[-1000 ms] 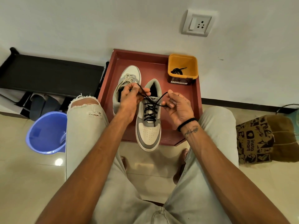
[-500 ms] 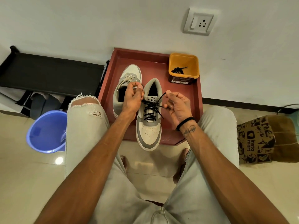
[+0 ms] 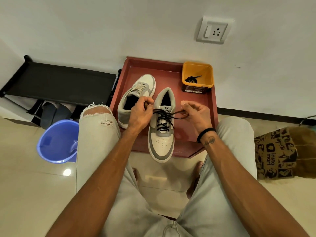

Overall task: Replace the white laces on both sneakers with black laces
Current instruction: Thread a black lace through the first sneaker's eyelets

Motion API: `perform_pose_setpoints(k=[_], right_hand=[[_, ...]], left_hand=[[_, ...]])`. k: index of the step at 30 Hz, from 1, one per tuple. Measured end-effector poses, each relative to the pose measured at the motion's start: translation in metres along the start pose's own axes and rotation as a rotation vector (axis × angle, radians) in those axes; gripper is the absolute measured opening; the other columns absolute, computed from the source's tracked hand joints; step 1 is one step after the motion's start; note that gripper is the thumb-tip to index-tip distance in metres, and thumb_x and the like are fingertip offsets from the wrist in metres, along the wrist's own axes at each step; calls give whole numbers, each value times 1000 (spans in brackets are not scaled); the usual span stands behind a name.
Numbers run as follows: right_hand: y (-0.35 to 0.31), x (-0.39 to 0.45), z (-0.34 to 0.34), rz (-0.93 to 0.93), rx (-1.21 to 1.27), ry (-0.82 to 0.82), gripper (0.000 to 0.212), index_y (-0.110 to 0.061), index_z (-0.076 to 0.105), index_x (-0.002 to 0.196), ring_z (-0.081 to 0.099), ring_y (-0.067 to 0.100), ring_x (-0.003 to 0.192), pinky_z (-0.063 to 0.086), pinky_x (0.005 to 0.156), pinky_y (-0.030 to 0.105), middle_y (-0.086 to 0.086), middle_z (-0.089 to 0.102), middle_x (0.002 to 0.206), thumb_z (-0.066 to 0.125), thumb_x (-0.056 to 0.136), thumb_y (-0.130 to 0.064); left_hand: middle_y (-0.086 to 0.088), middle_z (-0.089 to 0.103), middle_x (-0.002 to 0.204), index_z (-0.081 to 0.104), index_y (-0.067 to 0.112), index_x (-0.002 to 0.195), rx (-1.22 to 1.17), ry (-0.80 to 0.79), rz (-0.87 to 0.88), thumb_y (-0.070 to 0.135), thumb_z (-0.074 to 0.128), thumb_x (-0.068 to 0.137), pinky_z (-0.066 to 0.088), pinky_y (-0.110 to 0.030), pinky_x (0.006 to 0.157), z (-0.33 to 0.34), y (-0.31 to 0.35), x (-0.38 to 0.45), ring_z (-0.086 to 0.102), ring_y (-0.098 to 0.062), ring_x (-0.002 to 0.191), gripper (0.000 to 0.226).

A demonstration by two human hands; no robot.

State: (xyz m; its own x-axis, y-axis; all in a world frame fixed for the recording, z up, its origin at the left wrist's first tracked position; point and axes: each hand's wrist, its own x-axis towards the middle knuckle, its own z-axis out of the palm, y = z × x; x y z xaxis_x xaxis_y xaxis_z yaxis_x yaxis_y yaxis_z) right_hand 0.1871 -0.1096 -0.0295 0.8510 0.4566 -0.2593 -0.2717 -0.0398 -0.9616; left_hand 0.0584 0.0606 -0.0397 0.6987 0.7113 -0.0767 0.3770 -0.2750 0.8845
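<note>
Black lace (image 3: pixel 165 119) limp, thin, prob slippery; I pinch its ends w/ left hand (image 3: pixel 141 111) & right hand (image 3: pixel 196 113) fingers, near sneaker (image 3: pixel 162 130) top eyelets.

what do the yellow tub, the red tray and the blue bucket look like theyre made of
Yellow tub: likely plastic, with smooth thin walls, rounded corners and a printed label band at the base.
Red tray: hard to tell, maybe painted wood or plastic; matte, with scuffs near the front edge.
Blue bucket: plastic, glossy and slightly translucent where light shows through the rim.
</note>
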Motion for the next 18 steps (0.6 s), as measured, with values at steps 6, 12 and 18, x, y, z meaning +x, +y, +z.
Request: perform_pose_setpoints(k=[6, 12, 18], right_hand=[[6, -8, 10, -467, -731, -200, 39, -23, 53, 145, 49, 13, 135, 44, 111, 30, 3, 51, 149, 53, 106, -26], [9, -21, 18, -574, -986, -291, 42, -14, 54, 145, 40, 22, 141, 27, 117, 28, 7, 52, 150, 54, 105, -23], [9, -20, 17, -623, -1086, -307, 50, -18, 54, 145, 45, 24, 130, 40, 109, 35, 4, 59, 138, 66, 97, -29]], left_hand=[[-12, 72, 95, 70, 5, 101, 507, -139, 4, 31, 50, 106, 50, -38, 73, 0, 0, -32, 68, -32, 86, 33], [-9, 74, 98, 72, 10, 110, 523, -88, 41, 20, 53, 101, 60, -47, 83, -10, 9, -34, 71, -30, 88, 23], [-6, 68, 118, 69, 18, 120, 560, 211, 141, 22, 61, 101, 55, -34, 82, -23, 25, -30, 68, -21, 99, 21]])
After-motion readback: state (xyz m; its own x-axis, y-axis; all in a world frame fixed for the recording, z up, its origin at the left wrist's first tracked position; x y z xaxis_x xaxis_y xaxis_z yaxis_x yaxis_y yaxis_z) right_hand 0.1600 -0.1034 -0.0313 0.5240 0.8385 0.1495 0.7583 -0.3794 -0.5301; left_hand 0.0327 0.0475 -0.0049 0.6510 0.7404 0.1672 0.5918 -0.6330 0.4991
